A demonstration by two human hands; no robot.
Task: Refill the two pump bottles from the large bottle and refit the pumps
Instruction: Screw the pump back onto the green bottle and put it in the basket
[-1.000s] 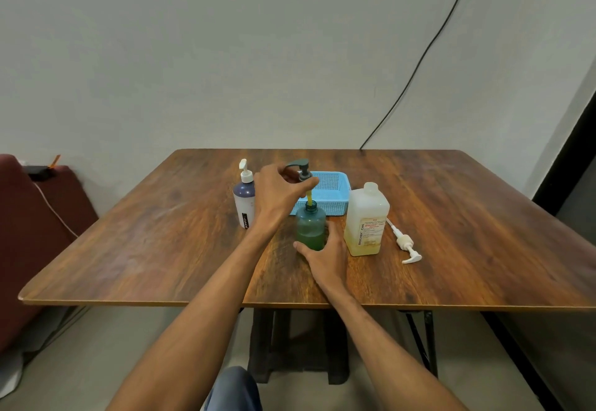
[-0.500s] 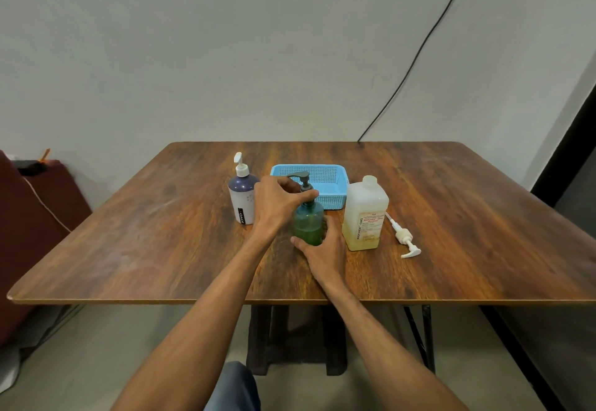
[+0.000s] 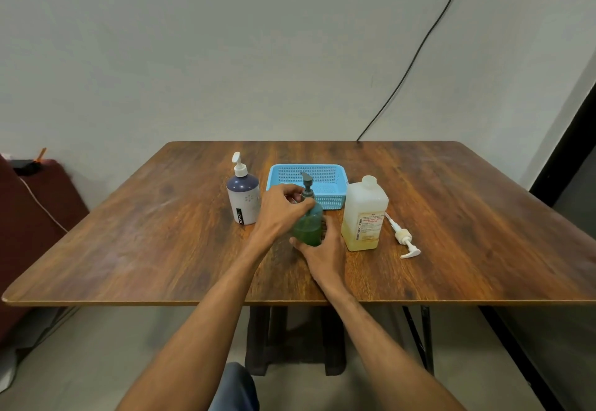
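Note:
A small green pump bottle (image 3: 309, 228) stands upright near the table's middle. Its dark grey pump (image 3: 307, 183) sits in the neck, nozzle pointing right. My left hand (image 3: 283, 206) pinches the pump's collar from the left. My right hand (image 3: 322, 251) grips the bottle's base from the front. A white and purple pump bottle (image 3: 243, 198) stands to the left with its white pump fitted. The large translucent bottle (image 3: 364, 215), with yellow liquid low inside and no cap, stands to the right. A loose white pump (image 3: 403, 238) lies on the table beside it.
A light blue mesh basket (image 3: 335, 181) stands just behind the green bottle. The wooden table (image 3: 161, 233) is set against a grey wall, with a black cable (image 3: 416, 53) running down to its back edge. A dark red seat (image 3: 35, 210) is at the left.
The dark pump, lifted above the green bottle a second ago, has gone down into the neck. My left hand has dropped from the pump's head to its collar.

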